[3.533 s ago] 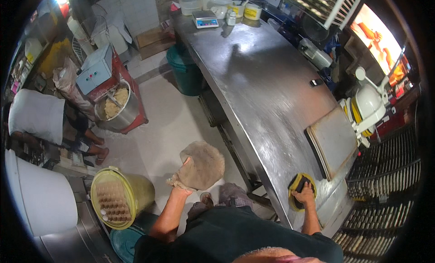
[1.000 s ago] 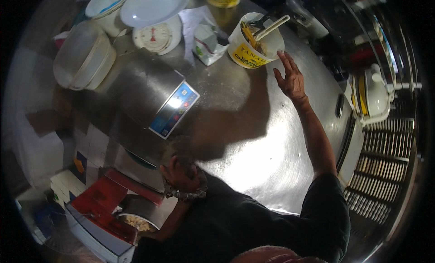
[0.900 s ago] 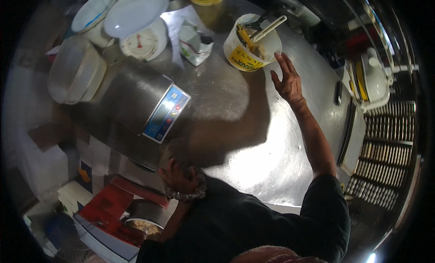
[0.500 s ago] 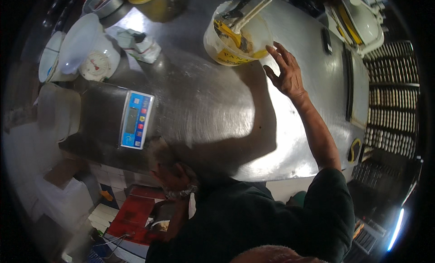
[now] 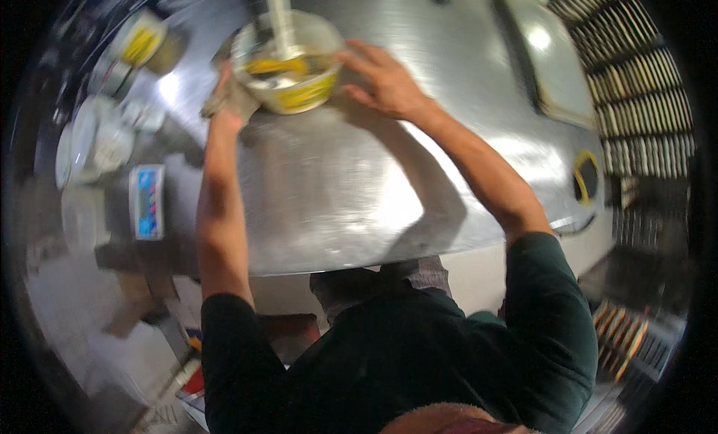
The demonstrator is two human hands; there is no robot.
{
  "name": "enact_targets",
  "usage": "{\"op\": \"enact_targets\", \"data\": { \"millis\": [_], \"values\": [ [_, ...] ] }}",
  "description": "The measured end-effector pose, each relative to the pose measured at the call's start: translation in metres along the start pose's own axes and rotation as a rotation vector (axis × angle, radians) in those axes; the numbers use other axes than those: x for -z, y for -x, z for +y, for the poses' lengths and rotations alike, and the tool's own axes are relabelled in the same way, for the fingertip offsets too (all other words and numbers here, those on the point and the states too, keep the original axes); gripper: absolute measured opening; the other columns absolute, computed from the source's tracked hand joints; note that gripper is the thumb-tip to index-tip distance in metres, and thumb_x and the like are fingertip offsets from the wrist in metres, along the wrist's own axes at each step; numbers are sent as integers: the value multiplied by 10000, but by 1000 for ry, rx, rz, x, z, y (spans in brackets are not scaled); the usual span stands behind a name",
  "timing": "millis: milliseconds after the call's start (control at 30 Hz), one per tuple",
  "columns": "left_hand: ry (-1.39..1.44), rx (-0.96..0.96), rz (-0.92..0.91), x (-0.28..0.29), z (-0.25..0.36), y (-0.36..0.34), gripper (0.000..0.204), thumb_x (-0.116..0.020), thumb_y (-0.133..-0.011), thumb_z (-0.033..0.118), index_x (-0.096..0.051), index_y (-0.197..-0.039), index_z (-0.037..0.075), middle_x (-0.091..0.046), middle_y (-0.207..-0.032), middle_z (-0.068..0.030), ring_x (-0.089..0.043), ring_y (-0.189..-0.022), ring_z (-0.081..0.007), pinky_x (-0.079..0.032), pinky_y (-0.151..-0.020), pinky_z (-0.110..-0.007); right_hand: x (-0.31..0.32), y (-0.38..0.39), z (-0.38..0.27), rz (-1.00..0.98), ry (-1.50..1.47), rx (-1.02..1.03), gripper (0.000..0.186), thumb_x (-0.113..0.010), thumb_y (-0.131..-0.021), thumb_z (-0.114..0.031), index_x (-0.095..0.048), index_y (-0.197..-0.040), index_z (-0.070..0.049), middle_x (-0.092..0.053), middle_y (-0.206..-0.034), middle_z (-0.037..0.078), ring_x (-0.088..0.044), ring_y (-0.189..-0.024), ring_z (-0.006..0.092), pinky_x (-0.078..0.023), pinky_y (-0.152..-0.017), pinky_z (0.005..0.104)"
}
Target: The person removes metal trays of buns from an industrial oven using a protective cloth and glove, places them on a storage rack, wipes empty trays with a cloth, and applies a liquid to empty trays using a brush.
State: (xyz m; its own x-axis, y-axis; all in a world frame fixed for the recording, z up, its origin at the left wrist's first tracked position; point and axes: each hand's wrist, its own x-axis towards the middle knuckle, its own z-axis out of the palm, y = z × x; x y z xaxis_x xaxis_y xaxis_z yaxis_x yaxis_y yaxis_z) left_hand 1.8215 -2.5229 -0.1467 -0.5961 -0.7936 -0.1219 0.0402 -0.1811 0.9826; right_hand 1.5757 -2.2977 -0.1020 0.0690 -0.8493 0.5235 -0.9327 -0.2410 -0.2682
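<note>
A translucent white tub (image 5: 327,41) with a yellow label stands on the steel table. A long white-handled tool (image 5: 281,23) and a dark handle lean in it, with something yellow inside. My right hand (image 5: 389,82) is at the tub's right side, fingers stretched toward the wall with the thumb apart; it looks to be touching there. My left hand (image 5: 226,105) is on the tub's left, blurred by motion, with a greyish-beige cloth (image 5: 245,103) bunched in and around it. The cloth lies against the tabletop close to the tub.
On the left stand a digital scale (image 5: 147,202), a white dial scale (image 5: 112,146), a clear container (image 5: 82,217) and a yellow-labelled tub (image 5: 140,41). A yellow-edged dark object (image 5: 585,177) lies at the table's right edge. Racks (image 5: 643,82) of trays rise beyond.
My left hand has come up from the table's near edge to the tub's left side with the cloth. The view has shifted, and my right hand remains at the tub's right side.
</note>
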Motion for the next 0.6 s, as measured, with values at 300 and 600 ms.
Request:
{"op": "enact_targets", "data": {
  "millis": [300,600],
  "values": [
    [712,189,-139,-324,-75,106,661,-331,-985,503,-240,-1478,73,-247,-1535,-113,-217,-1411,-269,-120,-1183,-418,189,243,67,-17,20,-289,645,-671,-833,-239,-382,-1407,-182,-409,-1391,199,-470,-1221,375,-429,-1025,451],
    [612,387,152,-545,-128,286,846,-555,-876,607,-328,-1398,-18,-425,-1353,-103,-453,-1205,-194,-370,-1021,-294,363,529,89,229,429,-757,742,-686,-792,-121,-314,-1424,-1,-423,-1399,216,-416,-1280,382,-329,-1074,439]
  ]
}}
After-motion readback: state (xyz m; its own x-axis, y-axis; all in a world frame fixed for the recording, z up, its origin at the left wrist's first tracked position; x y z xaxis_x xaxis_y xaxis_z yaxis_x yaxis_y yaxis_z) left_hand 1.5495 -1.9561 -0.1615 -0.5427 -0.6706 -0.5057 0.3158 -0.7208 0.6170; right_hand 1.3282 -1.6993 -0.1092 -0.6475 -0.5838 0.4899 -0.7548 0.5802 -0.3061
